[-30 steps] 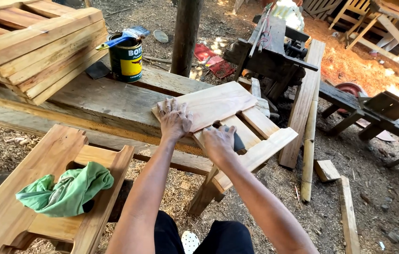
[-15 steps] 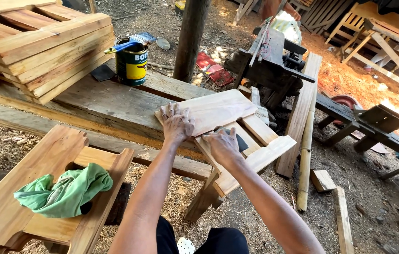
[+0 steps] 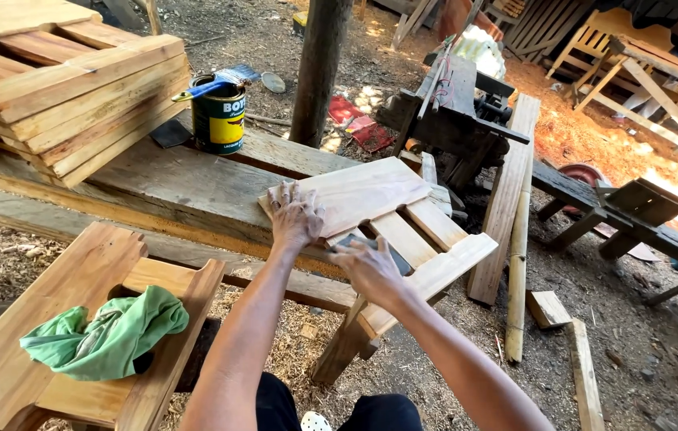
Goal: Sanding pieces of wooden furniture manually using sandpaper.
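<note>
Paintbrush (image 3: 215,81) rests across open paint tin (image 3: 218,116); hands on board (image 3: 355,191).

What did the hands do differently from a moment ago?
The right hand slid back along the wooden board toward the person, pressing a small dark block against the wood. The left hand stayed flat on the board. The paint can and green cloth did not move.

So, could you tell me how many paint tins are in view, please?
1: a dark tin on the plank bench, beside the stacked boards; others may be hidden.
</note>
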